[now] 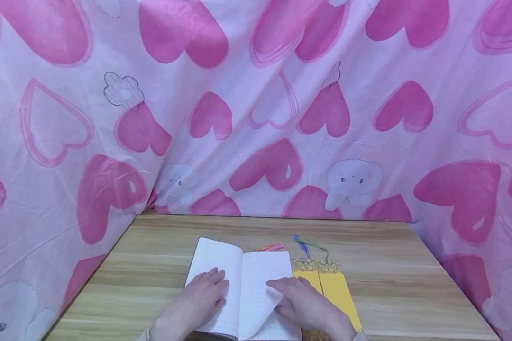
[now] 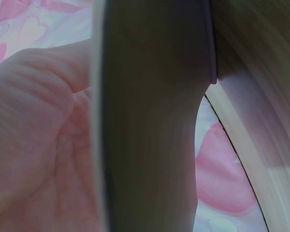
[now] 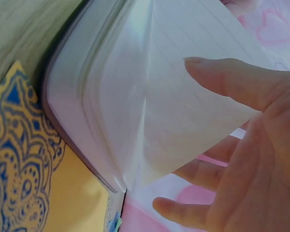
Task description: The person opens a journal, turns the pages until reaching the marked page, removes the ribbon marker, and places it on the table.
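Note:
A lined notebook lies spread on the wooden table. My left hand rests on its left page with the fingers fairly straight. In the left wrist view, the notebook's dark, shaded side hides the fingertips. With my right hand I pinch a right-hand page, its lower corner raised and curling leftward. The right wrist view shows the thumb on one face of that page and fingers partly behind it. Just right of the notebook lie two yellow patterned bookmarks, partly under my right hand and forearm.
Blue and green tassels extend from the bookmarks' far ends. A pink-orange tassel pokes out behind the notebook; what it hangs from is hidden. Pink heart-print cloth walls the wooden table at the back and both sides.

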`<state>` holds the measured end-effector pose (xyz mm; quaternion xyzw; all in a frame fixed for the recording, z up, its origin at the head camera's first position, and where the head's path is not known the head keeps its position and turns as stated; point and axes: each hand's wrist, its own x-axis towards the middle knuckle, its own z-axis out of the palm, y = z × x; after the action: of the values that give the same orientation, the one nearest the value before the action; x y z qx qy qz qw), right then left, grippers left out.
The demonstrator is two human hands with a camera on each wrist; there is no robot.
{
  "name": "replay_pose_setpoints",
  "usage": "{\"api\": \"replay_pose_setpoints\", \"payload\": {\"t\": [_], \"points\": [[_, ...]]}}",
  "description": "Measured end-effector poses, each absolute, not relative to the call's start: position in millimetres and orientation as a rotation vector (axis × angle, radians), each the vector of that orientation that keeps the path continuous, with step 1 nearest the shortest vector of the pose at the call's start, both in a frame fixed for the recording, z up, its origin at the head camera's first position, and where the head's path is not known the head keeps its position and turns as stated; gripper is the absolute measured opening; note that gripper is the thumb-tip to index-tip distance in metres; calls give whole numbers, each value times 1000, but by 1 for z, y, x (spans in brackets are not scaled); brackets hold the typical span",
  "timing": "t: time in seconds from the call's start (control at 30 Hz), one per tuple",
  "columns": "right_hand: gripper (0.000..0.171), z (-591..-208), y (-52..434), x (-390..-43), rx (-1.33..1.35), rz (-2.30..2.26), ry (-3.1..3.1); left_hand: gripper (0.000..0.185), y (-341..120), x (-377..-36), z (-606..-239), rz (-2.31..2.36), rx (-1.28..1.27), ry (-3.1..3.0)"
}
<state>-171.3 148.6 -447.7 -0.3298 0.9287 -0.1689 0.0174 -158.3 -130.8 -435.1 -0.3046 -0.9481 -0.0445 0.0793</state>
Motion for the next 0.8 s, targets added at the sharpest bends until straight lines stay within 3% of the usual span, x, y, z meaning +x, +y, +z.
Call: {"api": "replay_pose_setpoints", "payload": {"t": [0.43,0.8], "points": [[53,-450,140,-167,-983,-804,3025,25,-132,-158,-434,-136,-911,-2826],[96,-456,109,-163,-615,-1578,2743,25,-134,-159,-434,-134,-944,-2803]]}}
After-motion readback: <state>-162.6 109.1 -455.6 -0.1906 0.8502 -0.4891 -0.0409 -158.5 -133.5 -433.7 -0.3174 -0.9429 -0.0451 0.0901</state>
